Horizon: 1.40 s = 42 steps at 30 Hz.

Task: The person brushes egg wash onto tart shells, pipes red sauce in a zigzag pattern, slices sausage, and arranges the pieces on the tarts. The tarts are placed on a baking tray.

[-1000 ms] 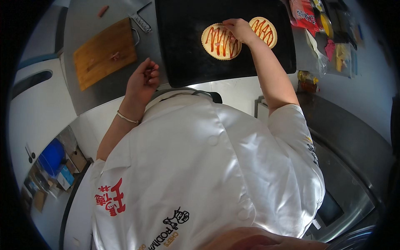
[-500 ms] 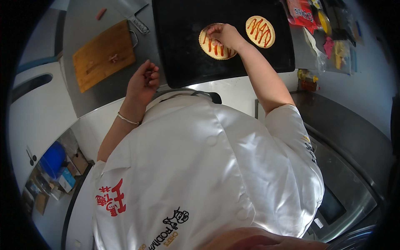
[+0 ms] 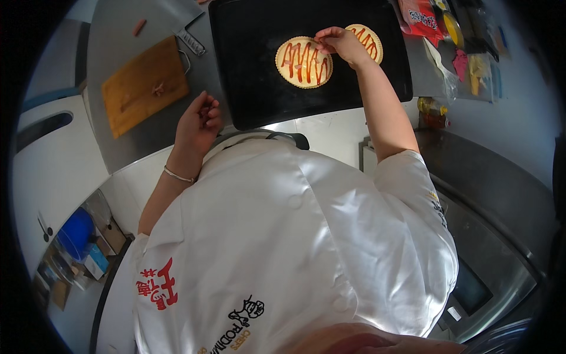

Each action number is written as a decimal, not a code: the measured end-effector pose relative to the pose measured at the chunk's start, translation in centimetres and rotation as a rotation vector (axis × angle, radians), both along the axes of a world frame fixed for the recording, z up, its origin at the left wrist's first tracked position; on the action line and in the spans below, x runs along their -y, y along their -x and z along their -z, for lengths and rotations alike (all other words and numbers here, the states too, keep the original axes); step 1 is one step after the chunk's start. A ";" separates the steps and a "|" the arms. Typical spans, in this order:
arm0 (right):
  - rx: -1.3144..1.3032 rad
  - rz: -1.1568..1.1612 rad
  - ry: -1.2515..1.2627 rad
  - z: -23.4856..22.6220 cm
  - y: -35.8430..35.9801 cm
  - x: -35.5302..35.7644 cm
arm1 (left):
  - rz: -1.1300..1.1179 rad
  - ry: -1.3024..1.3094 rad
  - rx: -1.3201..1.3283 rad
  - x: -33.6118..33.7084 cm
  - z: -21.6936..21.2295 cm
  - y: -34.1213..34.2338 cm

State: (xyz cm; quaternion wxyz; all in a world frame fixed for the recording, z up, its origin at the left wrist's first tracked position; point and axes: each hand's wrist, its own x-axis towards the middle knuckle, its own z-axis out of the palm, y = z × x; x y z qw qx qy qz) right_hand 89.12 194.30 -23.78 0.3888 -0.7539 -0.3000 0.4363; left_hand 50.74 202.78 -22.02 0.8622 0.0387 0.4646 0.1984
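On a black baking tray [image 3: 253, 106] lie two round pale dough bases with crimped edges. The nearer dough base [image 3: 303, 74], striped with red sauce in a zigzag, has a few small pinkish bits on it. My right hand [image 3: 342, 46] is over its upper right edge, thumb and fingers pinched; what they hold is too small to make out. Partly behind that hand is the second dough base [image 3: 371, 44], sauced in the same way. My left hand [image 3: 199, 121] hovers between the wooden cutting board and the tray with fingers curled in, their contents hidden.
The wooden cutting board [image 3: 144, 94] at left bears a small heap of chopped pink bits [image 3: 158, 89]. A wide-bladed knife [image 3: 191, 42] lies beyond it, near a pink sausage-like piece [image 3: 139, 27]. Right of the tray are a red package [image 3: 420, 20] and plastic bags [image 3: 480, 76].
My right hand has moved right from over the middle of the nearer base to its upper right edge, uncovering more sauce. My left hand stays nearly in place.
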 end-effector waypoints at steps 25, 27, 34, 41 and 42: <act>-0.191 0.081 -0.026 -1.3 4.4 5.9 | 0.061 0.005 0.031 -0.1 -0.1 -0.7; -0.200 0.053 -0.053 -0.9 4.6 6.0 | 0.066 0.004 0.037 -0.1 0.0 -0.6; 0.027 -0.214 -0.051 0.2 6.1 6.1 | 0.024 0.007 -0.007 0.1 -0.3 -0.6; -0.058 -0.012 -0.106 -0.8 4.3 5.5 | 0.007 0.011 -0.016 0.0 -0.4 -0.4; -0.069 -0.043 -0.074 -0.8 4.0 5.7 | 0.006 0.012 -0.013 0.0 -0.3 -0.4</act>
